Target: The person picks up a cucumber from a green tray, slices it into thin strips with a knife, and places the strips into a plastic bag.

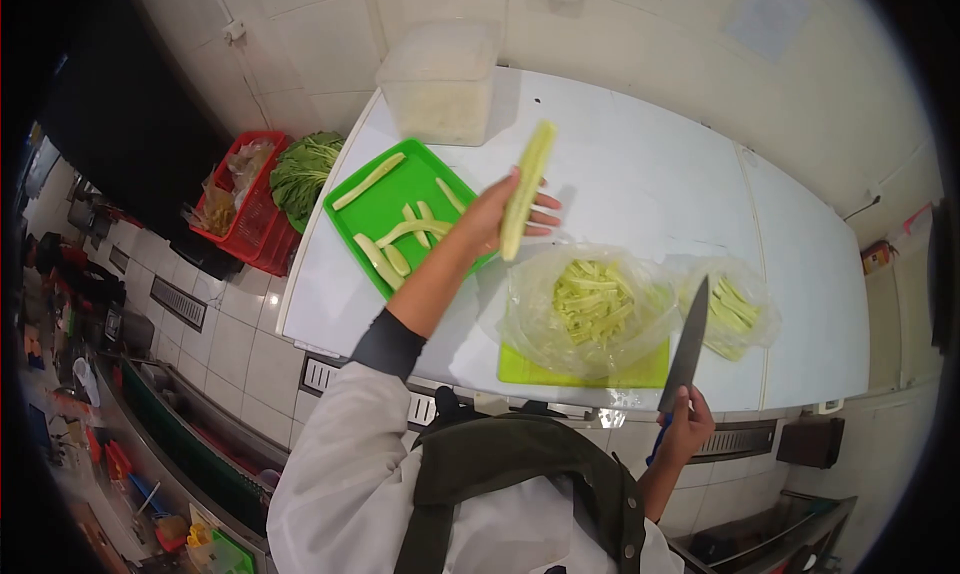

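My left hand (497, 210) holds a long, pale green cucumber piece (530, 186) above the table, the thumb across it and the fingers extended behind. A green tray (352, 214) lies beside that forearm, with several cucumber pieces (368, 182) in it. My right hand (688, 424) grips a kitchen knife (688, 342) by its blue handle at the table's front edge, blade pointing up and away. Between my hands, an open clear plastic bag (530, 309) full of cucumber strips (592, 299) rests on a yellow-green cutting board (535, 371).
A second clear bag (765, 319) with pale green sticks lies to the right on the white table (640, 174). A translucent plastic box (440, 89) stands at the back left. Beyond the left edge are a red crate (262, 236) and leafy greens (308, 174).
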`<state>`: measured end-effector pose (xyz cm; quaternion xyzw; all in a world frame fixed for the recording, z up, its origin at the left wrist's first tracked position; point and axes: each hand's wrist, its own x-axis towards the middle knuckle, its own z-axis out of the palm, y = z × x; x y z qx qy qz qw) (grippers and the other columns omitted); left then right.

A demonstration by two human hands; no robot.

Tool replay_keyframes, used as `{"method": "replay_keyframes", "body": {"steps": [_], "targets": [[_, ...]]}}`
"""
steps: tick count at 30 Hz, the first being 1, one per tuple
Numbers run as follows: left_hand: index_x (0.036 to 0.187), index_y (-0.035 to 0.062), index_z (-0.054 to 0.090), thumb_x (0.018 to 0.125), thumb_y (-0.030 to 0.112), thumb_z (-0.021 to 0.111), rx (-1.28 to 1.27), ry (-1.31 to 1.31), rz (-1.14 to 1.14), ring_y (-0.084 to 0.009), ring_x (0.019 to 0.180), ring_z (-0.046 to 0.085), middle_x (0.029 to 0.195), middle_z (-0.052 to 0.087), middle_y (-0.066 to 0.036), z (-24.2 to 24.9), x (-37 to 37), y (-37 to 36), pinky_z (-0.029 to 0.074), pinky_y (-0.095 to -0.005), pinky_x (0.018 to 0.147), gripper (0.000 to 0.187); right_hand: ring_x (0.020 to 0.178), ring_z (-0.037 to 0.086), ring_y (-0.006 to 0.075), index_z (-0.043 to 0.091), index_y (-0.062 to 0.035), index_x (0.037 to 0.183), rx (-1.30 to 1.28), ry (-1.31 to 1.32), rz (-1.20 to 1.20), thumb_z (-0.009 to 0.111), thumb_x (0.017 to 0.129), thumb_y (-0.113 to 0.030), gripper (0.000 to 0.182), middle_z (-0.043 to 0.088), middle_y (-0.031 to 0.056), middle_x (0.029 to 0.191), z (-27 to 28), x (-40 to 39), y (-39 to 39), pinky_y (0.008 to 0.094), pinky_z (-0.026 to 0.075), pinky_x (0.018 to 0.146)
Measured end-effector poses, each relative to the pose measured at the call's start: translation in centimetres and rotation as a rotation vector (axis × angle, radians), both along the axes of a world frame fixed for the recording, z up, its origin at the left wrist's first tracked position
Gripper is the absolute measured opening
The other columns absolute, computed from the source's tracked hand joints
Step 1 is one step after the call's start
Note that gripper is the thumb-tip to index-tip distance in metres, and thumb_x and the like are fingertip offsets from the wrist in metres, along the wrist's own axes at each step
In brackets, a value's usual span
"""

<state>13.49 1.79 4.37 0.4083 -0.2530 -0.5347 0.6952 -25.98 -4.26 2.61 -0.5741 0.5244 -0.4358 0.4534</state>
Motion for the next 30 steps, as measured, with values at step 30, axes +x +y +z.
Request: {"method": "replay_keyframes", "body": {"steps": [30], "targets": [[0.124, -0.0031, 0.04, 0.095, 0.04, 0.036, -0.012, -0.03, -0.183, -0.0251, 0.113, 0.051, 0.119, 0.053, -0.018, -0.4, -12.8, -1.6, 0.045, -0.0366, 0.092, 0.052, 0.075, 0.058, 0.0084, 0.063, 0.0, 0.105, -0.106, -0.052, 0.33, 0.06, 0.083, -0.005, 0.023, 0.066, 0.0086, 0.085, 1.6, 3.4, -1.6, 0.0206, 0.045, 0.066]]}}
